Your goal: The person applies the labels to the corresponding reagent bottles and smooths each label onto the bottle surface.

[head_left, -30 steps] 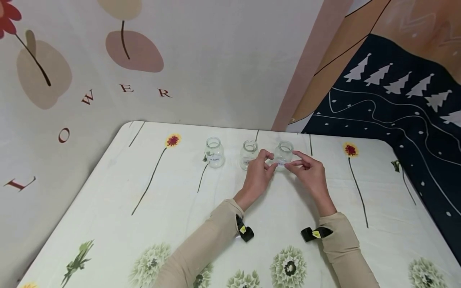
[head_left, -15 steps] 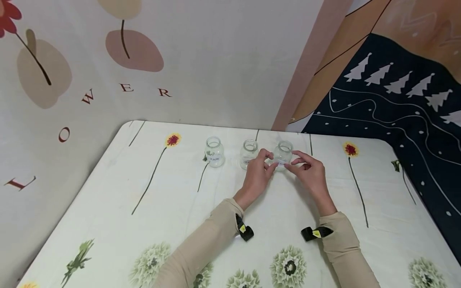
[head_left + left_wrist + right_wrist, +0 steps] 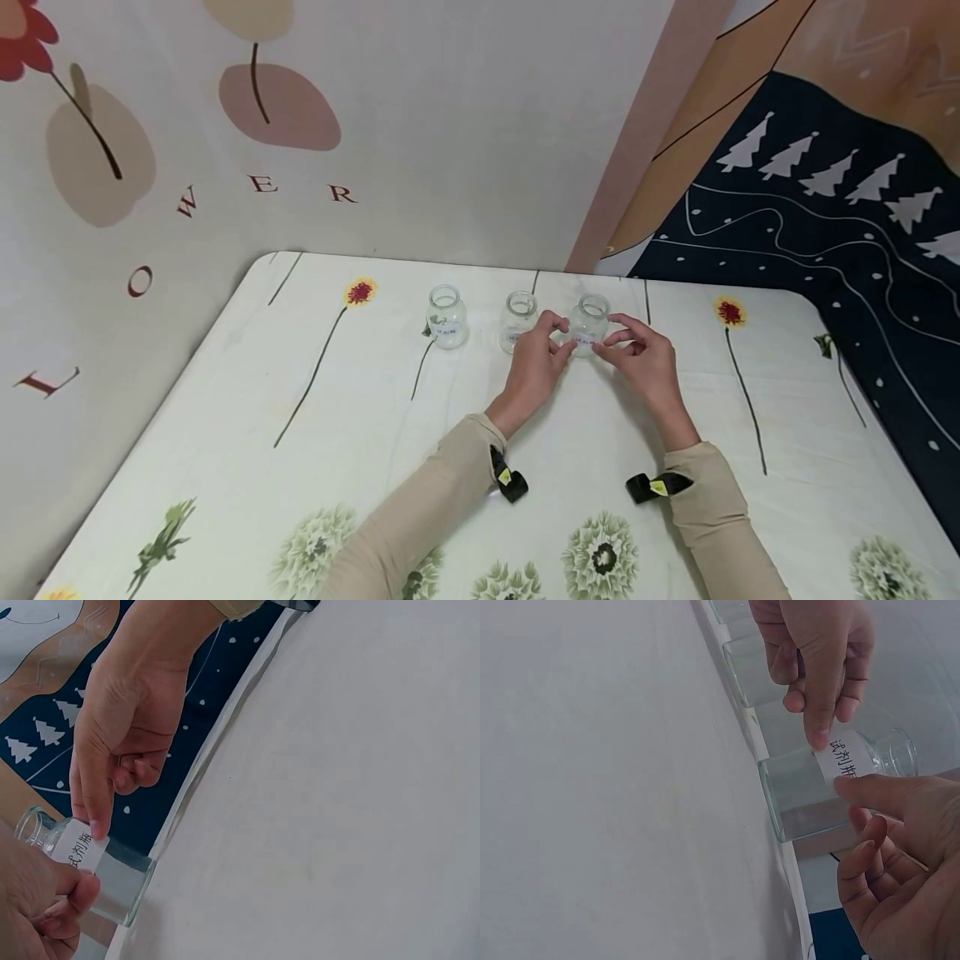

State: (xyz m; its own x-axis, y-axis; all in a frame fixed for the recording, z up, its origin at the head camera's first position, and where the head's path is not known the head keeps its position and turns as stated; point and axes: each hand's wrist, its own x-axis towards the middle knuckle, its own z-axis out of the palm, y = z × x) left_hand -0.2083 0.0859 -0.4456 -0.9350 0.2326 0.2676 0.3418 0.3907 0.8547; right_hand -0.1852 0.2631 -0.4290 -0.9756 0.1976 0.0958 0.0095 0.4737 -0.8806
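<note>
A clear glass jar [image 3: 591, 315] stands upright at the right end of a row, a white label [image 3: 843, 757] with dark characters on its front. My left hand [image 3: 536, 362] holds it from the left, thumb pressed on one end of the label and bent fingers at the jar's side. From the right, my right hand [image 3: 651, 362] has its thumb on the label's other end and its index finger against the glass. In the left wrist view the label [image 3: 81, 846] lies flat on the jar between both thumbs.
Close by on the left stands a second glass jar [image 3: 519, 321], partly behind my left hand. A third labelled jar [image 3: 447, 318] is farther left. All stand near the far edge of the table, whose white cloth [image 3: 360, 367] has printed flowers. A printed curtain hangs behind.
Both thumbs have shifted very slightly apart, and more of the label's writing shows. The jars stay in place.
</note>
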